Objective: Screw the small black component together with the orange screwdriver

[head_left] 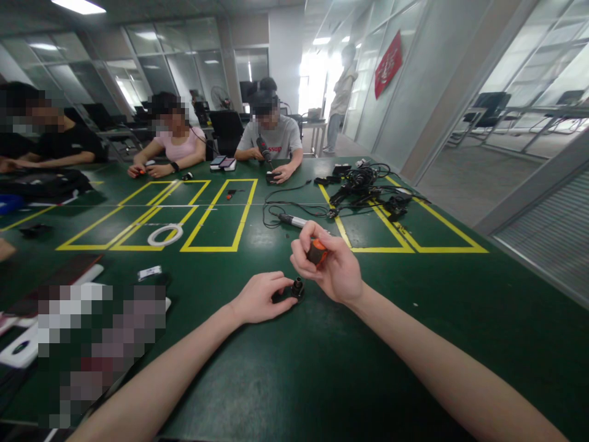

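Observation:
My left hand point(267, 296) rests low over the green table, its thumb and fingers closed around a small black part point(298, 287) with a round upright neck. Just above and to the right, my right hand point(334, 261) is raised with its fingers wrapped around a rounded orange-and-black object point(317, 251). It looks like the butt of a tool handle; the rest is hidden in my palm, so its kind is unclear. The two hands are close together but apart. Behind the right hand lies a silver-and-black corded pen-shaped tool point(293, 220).
Tangled black cables point(361, 181) lie at the back right. A white ring point(165, 234), possibly a tape roll, lies left of centre. Yellow tape outlines point(237, 248) mark the table point(257, 393). Across it, a person point(271, 138) holds a power driver point(264, 148); others sit further left.

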The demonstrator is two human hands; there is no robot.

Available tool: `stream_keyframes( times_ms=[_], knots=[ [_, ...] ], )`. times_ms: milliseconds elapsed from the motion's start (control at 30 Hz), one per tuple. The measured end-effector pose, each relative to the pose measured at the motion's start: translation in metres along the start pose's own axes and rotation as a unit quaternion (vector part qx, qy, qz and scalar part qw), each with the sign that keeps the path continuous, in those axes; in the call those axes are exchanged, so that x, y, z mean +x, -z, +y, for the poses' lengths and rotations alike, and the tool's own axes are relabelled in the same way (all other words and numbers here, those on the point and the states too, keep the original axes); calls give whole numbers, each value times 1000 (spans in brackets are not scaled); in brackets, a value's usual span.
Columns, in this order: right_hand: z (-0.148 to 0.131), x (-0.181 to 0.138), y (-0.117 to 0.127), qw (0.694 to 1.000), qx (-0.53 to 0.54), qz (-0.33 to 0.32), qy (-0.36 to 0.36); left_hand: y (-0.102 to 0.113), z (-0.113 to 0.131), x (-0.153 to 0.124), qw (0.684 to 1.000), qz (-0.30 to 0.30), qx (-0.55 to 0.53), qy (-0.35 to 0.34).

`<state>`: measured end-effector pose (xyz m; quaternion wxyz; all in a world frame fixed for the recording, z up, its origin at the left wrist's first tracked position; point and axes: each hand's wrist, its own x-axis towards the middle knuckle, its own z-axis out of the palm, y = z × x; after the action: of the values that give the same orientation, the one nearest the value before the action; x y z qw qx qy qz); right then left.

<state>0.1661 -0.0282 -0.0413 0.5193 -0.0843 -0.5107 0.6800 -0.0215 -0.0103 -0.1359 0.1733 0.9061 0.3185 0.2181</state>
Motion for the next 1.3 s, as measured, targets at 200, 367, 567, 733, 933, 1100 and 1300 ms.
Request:
stream_keyframes(
  times_ms=[200,367,567,733,933,1100,1300],
  knots=[
    [4,0,1,1000,-16,4,-18,1,-1,0,1000,-18,2,12],
    [3,-2,-1,1000,-12,3,-7,0,0,0,1000,-13,-1,10],
    [2,3,2,1000,-10,18,2,0,0,0,1000,-3,-1,8],
    [5,2,4,1000,1,20,2,0,0,1,1000,1,4,0],
    [4,1,0,1000,9,11,5,-1,-1,0,1000,5,5,-9],
    [1,4,3,1000,-12,9,1,0,0,0,1000,5,0,-11],
    [1,1,4,1000,1,-7,-6,0,-1,1,1000,8,-3,-9]
  ],
)
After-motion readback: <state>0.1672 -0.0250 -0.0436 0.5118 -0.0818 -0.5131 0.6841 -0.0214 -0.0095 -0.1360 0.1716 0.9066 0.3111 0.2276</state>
